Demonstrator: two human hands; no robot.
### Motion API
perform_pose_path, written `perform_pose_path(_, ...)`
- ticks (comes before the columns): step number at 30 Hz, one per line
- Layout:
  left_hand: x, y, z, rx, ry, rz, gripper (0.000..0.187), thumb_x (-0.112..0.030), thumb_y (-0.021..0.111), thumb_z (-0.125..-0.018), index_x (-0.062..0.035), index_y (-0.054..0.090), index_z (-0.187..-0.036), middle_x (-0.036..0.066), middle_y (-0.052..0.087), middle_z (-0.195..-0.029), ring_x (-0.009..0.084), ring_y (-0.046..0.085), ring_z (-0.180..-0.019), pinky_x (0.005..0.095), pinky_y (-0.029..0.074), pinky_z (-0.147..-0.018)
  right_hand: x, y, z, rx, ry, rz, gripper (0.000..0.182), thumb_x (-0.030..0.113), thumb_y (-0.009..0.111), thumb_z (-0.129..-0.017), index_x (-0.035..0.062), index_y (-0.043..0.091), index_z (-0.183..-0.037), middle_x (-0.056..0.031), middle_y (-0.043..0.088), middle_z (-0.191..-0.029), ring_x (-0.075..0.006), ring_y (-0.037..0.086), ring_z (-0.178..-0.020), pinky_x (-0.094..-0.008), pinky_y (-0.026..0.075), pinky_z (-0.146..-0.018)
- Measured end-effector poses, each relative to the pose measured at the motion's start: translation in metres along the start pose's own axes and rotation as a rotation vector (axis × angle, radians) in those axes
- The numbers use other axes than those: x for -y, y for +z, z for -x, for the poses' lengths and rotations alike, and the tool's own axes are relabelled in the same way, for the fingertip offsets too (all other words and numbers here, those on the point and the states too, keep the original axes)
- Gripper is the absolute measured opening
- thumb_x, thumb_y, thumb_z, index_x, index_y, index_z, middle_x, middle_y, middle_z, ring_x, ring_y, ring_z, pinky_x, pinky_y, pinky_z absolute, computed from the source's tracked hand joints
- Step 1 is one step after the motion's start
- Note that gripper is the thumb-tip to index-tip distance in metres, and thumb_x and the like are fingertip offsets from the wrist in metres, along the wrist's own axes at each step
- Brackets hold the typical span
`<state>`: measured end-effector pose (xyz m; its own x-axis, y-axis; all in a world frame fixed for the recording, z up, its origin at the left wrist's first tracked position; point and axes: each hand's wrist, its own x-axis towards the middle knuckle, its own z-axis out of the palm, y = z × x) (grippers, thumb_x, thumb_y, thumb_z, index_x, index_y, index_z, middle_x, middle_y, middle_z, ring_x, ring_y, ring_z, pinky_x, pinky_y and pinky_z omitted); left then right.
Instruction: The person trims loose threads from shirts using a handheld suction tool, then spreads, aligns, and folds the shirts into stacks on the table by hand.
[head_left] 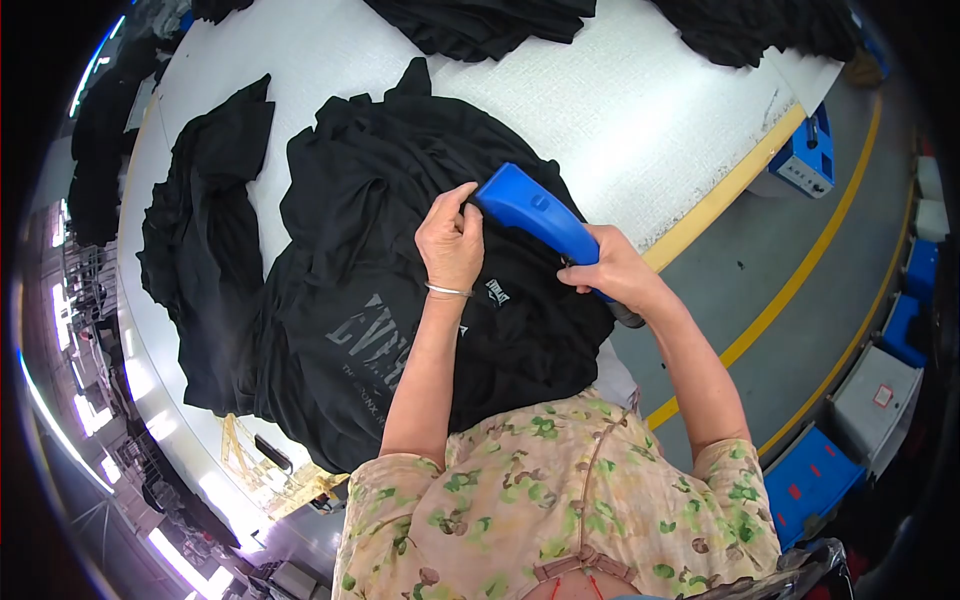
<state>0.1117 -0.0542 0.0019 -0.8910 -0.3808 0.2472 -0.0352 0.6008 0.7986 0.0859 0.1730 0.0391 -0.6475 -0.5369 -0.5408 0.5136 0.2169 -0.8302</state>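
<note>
My right hand is wrapped round a blue handheld tool with a wide, flat head and a curved handle. Its exact kind I cannot make out. The tool's head points up and left over a heap of black printed garments on the table. My left hand, with a bangle at the wrist, is closed, its fingertips pinched at the edge of the tool's head. Whatever lies between those fingertips is hidden or too small to name. Below the hands, grey lettering and a small white logo show on the black cloth.
Another black garment lies at the left of the white table. More black clothes are along the far side. A blue box-shaped unit stands beyond the right edge. Blue and grey bins line the floor past yellow lines.
</note>
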Motion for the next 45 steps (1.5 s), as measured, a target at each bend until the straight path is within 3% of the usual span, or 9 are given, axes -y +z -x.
perform_pose_path(18,0.007,0.010,0.002,0.059,-0.056,0.008,0.020,0.001,0.067,-0.085,-0.0040,0.073,-0.104,0.006,0.061,-0.071,0.0115,0.050,-0.050,0.0267,0.045,-0.055,-0.011,0.005,0.002,-0.154,-0.025,-0.153,0.020,0.006,0.074,-0.075,-0.0004,0.061,-0.088,-0.0026,0.059,-0.074,-0.0114,0.058,-0.061,-0.0269,0.048,-0.059)
perform_pose_path(25,0.013,0.016,-0.002,0.132,-0.352,0.378,0.019,0.002,0.062,-0.090,-0.0021,0.066,-0.108,0.004,0.062,-0.070,0.0063,0.054,-0.054,0.0224,0.046,-0.055,-0.015,0.003,-0.002,-0.177,-0.028,-0.150,0.020,0.006,0.074,-0.075,-0.0010,0.062,-0.089,-0.0028,0.059,-0.072,-0.0115,0.058,-0.060,-0.0270,0.048,-0.059)
perform_pose_path(29,0.010,0.013,-0.006,0.206,0.117,-0.103,0.028,-0.001,0.066,-0.086,-0.0041,0.060,-0.113,0.013,0.062,-0.074,0.0276,0.062,-0.059,0.0369,0.050,-0.059,-0.022,-0.011,0.001,-0.314,-0.035,-0.274,0.015,0.003,0.073,-0.075,0.0012,0.060,-0.083,-0.0045,0.060,-0.071,-0.0133,0.058,-0.058,-0.0283,0.048,-0.057)
perform_pose_path(30,0.006,0.011,-0.007,0.273,0.066,-0.111,0.020,-0.010,0.070,-0.084,-0.0048,0.064,-0.103,0.018,0.061,-0.072,0.0400,0.060,-0.063,0.0448,0.049,-0.062,-0.022,-0.012,0.002,-0.315,-0.033,-0.265,0.015,0.003,0.073,-0.075,0.0011,0.060,-0.083,-0.0045,0.060,-0.071,-0.0133,0.058,-0.058,-0.0282,0.048,-0.057)
perform_pose_path(32,0.004,0.007,-0.015,0.348,0.024,-0.300,0.014,-0.017,0.070,-0.086,-0.0043,0.065,-0.090,0.019,0.061,-0.069,0.0408,0.061,-0.065,0.0459,0.048,-0.063,-0.025,-0.012,0.003,-0.314,-0.028,-0.254,0.015,0.002,0.073,-0.075,0.0011,0.060,-0.083,-0.0044,0.060,-0.071,-0.0131,0.058,-0.058,-0.0282,0.048,-0.057)
perform_pose_path(34,0.007,0.002,-0.030,0.437,-0.077,-0.299,0.032,-0.030,0.069,-0.087,-0.0036,0.065,-0.069,0.021,0.057,-0.063,0.0428,0.058,-0.064,0.0467,0.047,-0.060,-0.024,-0.010,0.004,-0.308,-0.048,-0.264,0.015,0.002,0.073,-0.074,0.0010,0.061,-0.083,-0.0042,0.060,-0.071,-0.0129,0.058,-0.058,-0.0280,0.047,-0.057)
perform_pose_path(37,0.029,-0.004,-0.048,0.700,-0.763,0.331,0.035,-0.027,0.068,-0.094,-0.0054,0.068,-0.067,0.000,0.062,-0.059,0.0134,0.055,-0.049,0.0279,0.041,-0.051,-0.023,-0.006,0.005,-0.310,-0.061,-0.248,0.015,0.003,0.073,-0.074,0.0011,0.061,-0.083,-0.0035,0.059,-0.071,-0.0123,0.058,-0.059,-0.0275,0.047,-0.058)
perform_pose_path(40,0.004,-0.023,-0.059,0.744,-0.864,0.506,0.023,-0.019,0.067,-0.096,-0.0064,0.069,-0.076,-0.010,0.057,-0.066,0.0001,0.049,-0.055,0.0194,0.037,-0.053,-0.014,-0.001,0.009,-0.300,-0.051,-0.183,0.017,0.004,0.071,-0.075,-0.0009,0.062,-0.089,-0.0027,0.058,-0.073,-0.0127,0.059,-0.064,-0.0283,0.049,-0.061)
perform_pose_path(45,0.009,-0.025,-0.050,0.740,-0.810,0.644,0.006,-0.006,0.069,-0.090,-0.0086,0.066,-0.085,-0.010,0.054,-0.072,-0.0006,0.043,-0.059,0.0169,0.036,-0.056,-0.030,0.008,0.000,-0.248,-0.096,0.112,0.026,0.008,0.070,-0.074,-0.0030,0.063,-0.096,-0.0085,0.060,-0.074,-0.0203,0.062,-0.074,-0.0355,0.050,-0.072)
